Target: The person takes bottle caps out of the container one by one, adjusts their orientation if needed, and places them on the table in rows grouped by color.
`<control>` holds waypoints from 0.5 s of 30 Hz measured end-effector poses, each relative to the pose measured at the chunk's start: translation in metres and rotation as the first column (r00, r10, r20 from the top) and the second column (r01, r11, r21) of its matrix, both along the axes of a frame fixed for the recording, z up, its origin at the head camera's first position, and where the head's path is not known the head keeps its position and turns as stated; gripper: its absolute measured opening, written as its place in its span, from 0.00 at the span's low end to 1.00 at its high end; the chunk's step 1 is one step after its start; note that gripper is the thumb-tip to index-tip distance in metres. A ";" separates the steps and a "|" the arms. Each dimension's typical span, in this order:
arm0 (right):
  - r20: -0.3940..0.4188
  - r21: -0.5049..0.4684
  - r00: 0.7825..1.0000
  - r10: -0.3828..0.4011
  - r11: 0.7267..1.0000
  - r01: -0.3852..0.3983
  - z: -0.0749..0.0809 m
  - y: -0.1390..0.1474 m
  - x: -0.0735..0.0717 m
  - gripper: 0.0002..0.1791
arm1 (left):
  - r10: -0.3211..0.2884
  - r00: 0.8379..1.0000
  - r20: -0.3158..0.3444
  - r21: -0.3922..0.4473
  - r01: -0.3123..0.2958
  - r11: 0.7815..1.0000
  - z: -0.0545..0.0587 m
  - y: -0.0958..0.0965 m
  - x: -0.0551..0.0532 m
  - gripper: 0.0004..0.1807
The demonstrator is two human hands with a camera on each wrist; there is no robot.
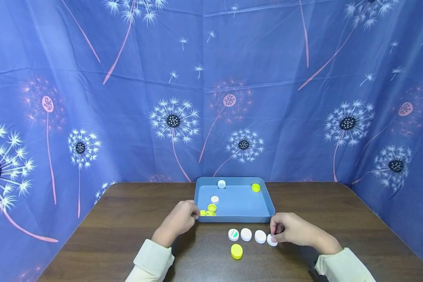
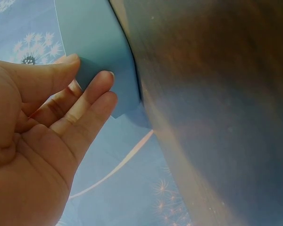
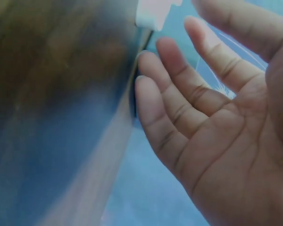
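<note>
Pinching the wall of the blue tray (image 1: 239, 203) at its near left corner, the left hand (image 1: 179, 219) has its thumb by the rim and 2 fingertips against the outside. The right hand (image 1: 296, 231) is at the near right corner, low over the table (image 1: 134, 219). Its thumb touches the end white cap (image 1: 272, 241), with the first finger close by; it is hard to tell if they pinch it. Its other fingers are loosely bent and a bit spread.

That cap is at the right end of a row. To its left sit 3 more white caps (image 1: 246, 234), and the far left cap (image 1: 233, 235) has a green mark. A lone yellow cap (image 1: 236, 251) lies on the person's side of the row.

In the tray, 3 yellow caps (image 1: 212, 207) bunch up near the left hand. Also inside are 2 white caps toward the left and 1 yellow cap at the back right. Behind the table hangs a blue cloth (image 1: 204, 86) with dandelions.
</note>
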State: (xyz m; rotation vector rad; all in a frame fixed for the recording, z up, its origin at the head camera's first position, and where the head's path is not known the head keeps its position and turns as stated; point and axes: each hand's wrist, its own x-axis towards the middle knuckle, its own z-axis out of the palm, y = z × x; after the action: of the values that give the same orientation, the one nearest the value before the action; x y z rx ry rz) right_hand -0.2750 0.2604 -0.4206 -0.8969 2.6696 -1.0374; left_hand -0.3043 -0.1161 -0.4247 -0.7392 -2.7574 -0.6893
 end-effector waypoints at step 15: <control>-0.161 -0.063 0.980 -0.120 0.992 0.111 0.027 -0.018 0.001 0.08 | -0.017 0.999 -0.031 0.008 0.017 1.000 -0.002 -0.001 0.000 0.10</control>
State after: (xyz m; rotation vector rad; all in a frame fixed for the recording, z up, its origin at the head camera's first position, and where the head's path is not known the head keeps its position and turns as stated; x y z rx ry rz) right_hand -0.2745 0.2426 -0.3931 -0.8827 2.8735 -1.1103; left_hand -0.3045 -0.1169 -0.4267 -0.7654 -2.7221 -0.6867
